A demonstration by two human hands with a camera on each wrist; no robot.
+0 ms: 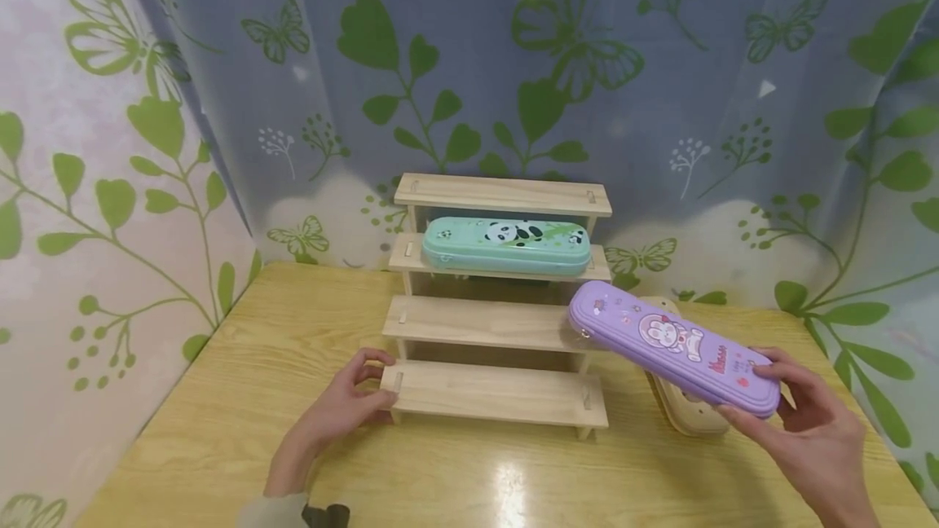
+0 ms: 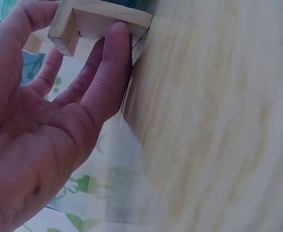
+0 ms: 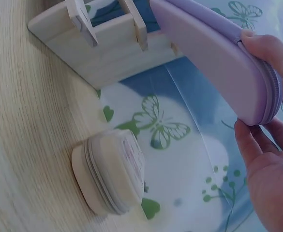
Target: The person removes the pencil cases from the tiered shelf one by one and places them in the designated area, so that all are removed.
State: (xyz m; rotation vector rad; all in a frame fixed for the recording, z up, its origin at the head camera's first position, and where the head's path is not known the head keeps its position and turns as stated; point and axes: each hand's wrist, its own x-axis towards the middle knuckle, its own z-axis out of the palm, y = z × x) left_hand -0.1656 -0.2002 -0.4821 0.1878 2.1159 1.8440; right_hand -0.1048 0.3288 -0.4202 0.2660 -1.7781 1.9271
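Note:
My right hand [image 1: 814, 430] grips the lower right end of a purple pencil case [image 1: 671, 345] with a bunny picture, thumb on one side and fingers on the other. The case is held tilted in the air, its left end in front of the right end of a wooden step rack [image 1: 491, 393]. With thumb and fingers, my left hand [image 1: 345, 402] holds the left end of the rack's lowest step; the left wrist view shows the fingers [image 2: 114, 63] against the wood. A mint panda pencil case [image 1: 506, 244] lies on the second step from the top.
A cream pencil case [image 1: 689, 410] rests on the wooden table [image 1: 308, 308] right of the rack, partly hidden by the purple case. Behind the table hangs a blue curtain [image 1: 455, 63] with green leaves and butterflies.

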